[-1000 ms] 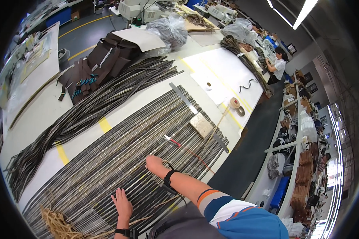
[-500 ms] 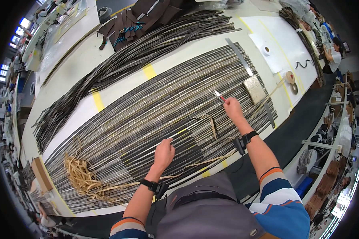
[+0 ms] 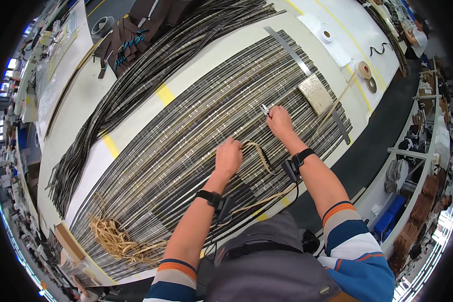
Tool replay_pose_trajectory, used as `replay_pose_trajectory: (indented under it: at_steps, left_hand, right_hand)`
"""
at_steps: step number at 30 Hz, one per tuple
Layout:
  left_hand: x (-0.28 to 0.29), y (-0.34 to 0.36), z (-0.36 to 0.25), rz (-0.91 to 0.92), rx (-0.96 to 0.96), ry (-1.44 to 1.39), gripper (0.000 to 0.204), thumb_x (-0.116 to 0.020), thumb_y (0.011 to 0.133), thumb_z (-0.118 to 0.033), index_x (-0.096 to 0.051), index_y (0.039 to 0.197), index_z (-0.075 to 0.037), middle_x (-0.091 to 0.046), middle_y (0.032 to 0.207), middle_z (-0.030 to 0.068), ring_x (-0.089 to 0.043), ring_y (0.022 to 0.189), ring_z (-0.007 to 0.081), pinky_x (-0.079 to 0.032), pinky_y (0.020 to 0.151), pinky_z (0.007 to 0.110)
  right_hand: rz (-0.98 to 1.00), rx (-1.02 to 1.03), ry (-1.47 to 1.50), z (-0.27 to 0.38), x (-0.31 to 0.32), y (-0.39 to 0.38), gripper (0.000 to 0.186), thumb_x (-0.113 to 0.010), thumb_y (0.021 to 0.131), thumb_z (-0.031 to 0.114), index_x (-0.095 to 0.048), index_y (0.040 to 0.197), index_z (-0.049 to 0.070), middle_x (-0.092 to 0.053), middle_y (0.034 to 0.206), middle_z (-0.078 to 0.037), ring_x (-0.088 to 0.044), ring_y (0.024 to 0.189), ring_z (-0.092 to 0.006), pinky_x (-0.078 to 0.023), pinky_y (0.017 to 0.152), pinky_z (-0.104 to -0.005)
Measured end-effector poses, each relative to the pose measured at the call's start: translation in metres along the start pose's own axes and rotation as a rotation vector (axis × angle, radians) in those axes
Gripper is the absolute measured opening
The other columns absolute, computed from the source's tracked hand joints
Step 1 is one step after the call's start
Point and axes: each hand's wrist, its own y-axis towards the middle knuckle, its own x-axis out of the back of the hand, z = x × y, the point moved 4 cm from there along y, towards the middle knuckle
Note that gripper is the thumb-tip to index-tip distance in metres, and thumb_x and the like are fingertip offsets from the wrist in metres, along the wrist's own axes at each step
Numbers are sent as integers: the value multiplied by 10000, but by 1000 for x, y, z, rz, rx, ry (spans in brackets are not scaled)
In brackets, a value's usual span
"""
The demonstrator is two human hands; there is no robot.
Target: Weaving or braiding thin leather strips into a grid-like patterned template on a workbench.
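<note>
My left hand (image 3: 229,156) is closed at the end of a looped tan-and-dark strip (image 3: 260,153), over long rows of grey, black and beige strips (image 3: 186,116) laid side by side. My right hand (image 3: 280,122) grips a small cutting tool (image 3: 265,108) with a light metal tip, over the same rows. To its right, a wrapped beige block (image 3: 312,95) lies by a long metal ruler (image 3: 288,46) crossing the strips' ends. A tangle of straw-coloured strips (image 3: 110,234) rests at lower left.
Along the table's (image 3: 75,141) far side are a loose dark strip bundle (image 3: 95,126) and brown pieces with teal clips (image 3: 126,45). Tape rolls (image 3: 363,69) sit at upper right. A co-worker (image 3: 416,40) is beyond them; shelving (image 3: 407,153) stands across a dark aisle.
My right hand moved forward onto the cutting tool, then slightly left with it. My left hand went from spread fingers to closed, moving forward and right to the looped strip. The view tilted down.
</note>
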Motion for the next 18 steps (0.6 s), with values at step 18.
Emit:
replay_pose_trajectory:
  at_steps: [18]
  left_hand:
    - [65,-14,34,272,329,-405,243,-636,839,-249,-642,863,-7,-616,742,72,-564,682,164,-459,648,329]
  right_hand:
    - [367,-183,1159,-18,-19,-138,112,-483,922,135,-514,865,43,-530,679,-18,-489,531,-97,-430,494,-238]
